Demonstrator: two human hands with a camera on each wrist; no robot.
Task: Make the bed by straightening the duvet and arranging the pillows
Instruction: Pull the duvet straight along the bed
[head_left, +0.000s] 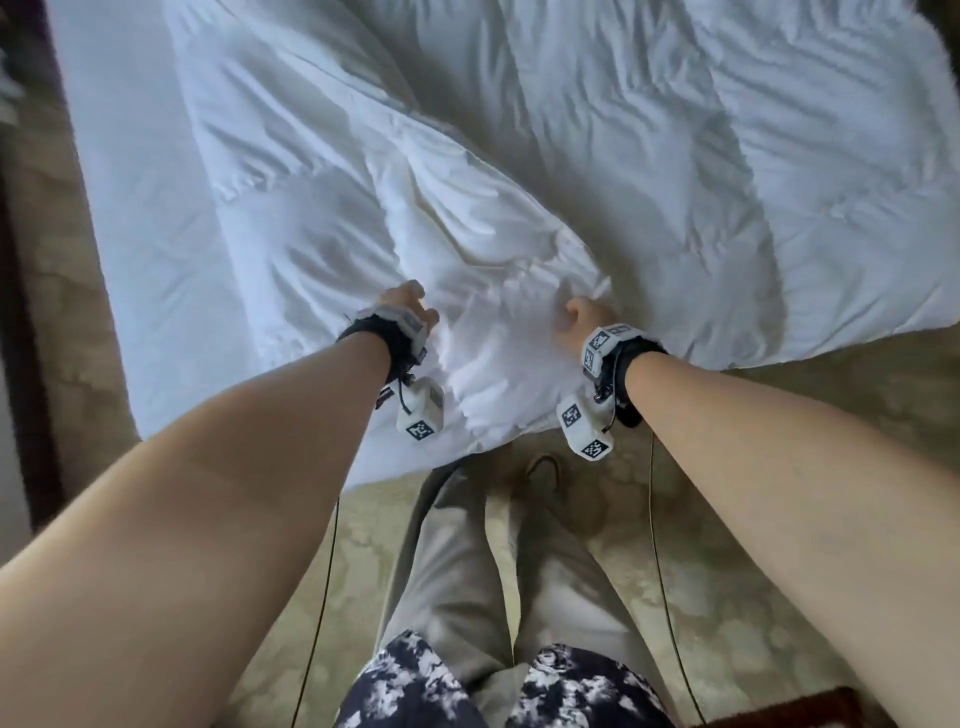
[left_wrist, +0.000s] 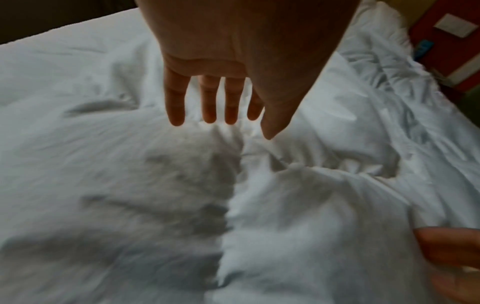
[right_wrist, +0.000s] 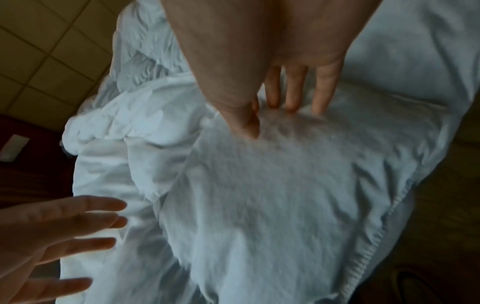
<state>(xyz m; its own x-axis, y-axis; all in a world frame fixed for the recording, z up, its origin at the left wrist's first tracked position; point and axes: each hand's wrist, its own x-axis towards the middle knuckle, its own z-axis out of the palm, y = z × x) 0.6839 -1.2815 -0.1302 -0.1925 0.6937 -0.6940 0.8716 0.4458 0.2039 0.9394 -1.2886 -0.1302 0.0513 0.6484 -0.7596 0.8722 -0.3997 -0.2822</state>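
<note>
Both hands (head_left: 493, 322) flat on duvet (head_left: 519, 182) corner, overhanging carpet (head_left: 779, 467).

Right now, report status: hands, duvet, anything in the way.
Left hand open, fingers straight over the duvet. Right hand open, fingertips on it. Duvet rumpled, corner hanging off the bed edge. No pillows in view; nothing in the way.

The duvet (head_left: 519, 182) is white, quilted and heavily wrinkled. It lies spread across the bed, with diagonal folds over most of its surface. One bunched corner (head_left: 493, 374) hangs over the near edge of the bed, toward the floor. A stitched hem (right_wrist: 374, 246) runs along that corner's edge. No pillow can be told apart.
</note>
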